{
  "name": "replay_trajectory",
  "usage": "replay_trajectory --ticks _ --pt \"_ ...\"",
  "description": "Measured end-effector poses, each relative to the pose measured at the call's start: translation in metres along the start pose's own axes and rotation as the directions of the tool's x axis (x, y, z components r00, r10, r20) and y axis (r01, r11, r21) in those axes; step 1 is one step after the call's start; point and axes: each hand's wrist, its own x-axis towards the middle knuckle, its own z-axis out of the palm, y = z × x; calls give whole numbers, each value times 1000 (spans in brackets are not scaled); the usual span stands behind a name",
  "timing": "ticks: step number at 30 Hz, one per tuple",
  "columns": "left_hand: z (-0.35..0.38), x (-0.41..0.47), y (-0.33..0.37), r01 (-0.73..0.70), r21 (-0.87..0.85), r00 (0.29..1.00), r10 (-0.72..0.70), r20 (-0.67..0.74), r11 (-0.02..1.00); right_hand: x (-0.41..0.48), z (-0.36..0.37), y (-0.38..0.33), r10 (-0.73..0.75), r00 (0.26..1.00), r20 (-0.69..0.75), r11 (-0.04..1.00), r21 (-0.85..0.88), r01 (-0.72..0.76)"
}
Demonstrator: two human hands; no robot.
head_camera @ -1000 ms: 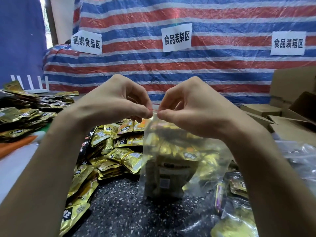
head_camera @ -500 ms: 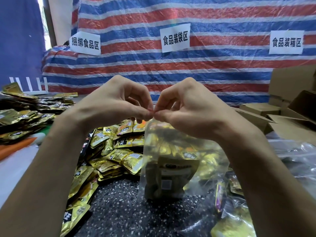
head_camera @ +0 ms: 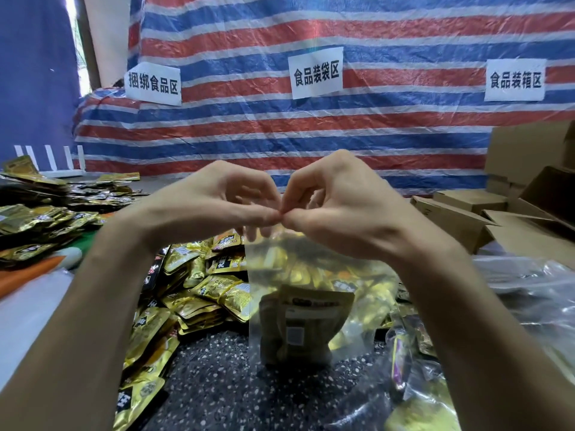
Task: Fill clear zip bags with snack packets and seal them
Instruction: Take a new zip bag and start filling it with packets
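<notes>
Both of my hands meet at the centre of the frame: my left hand point(head_camera: 217, 206) and right hand point(head_camera: 339, 209) pinch the top edge of a clear zip bag point(head_camera: 314, 269), fingertips touching. The bag hangs below them at lower centre, reaching down to the dark speckled table point(head_camera: 224, 377), with gold snack packets point(head_camera: 305, 325) inside. Loose gold packets point(head_camera: 217, 290) are heaped at lower left. Cardboard boxes point(head_camera: 466, 219) sit at right, and a red, white and blue striped tarp point(head_camera: 311, 135) fills the upper frame.
</notes>
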Motion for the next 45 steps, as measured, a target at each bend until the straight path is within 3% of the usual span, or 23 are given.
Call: replay_trajectory --ticks 5,13,24,40,45 --pt "-2 -4 0 -72 8 997 72 -13 997 -1 -5 2 17 1000 11 1000 23 -17" --pt "-2 -2 -7 -61 -26 998 60 -18 998 -3 -17 16 58 988 145 988 133 -78" --pt "-4 -2 -10 -9 -19 998 8 -58 1000 -9 -36 45 186 959 215 960 169 -224" --pt "-14 -7 -17 15 -59 997 -20 -70 998 -11 -48 56 129 983 127 968 201 -153" --pt "-18 -10 -21 49 -36 993 -52 -104 998 -17 -55 66 186 971 149 938 269 -220"
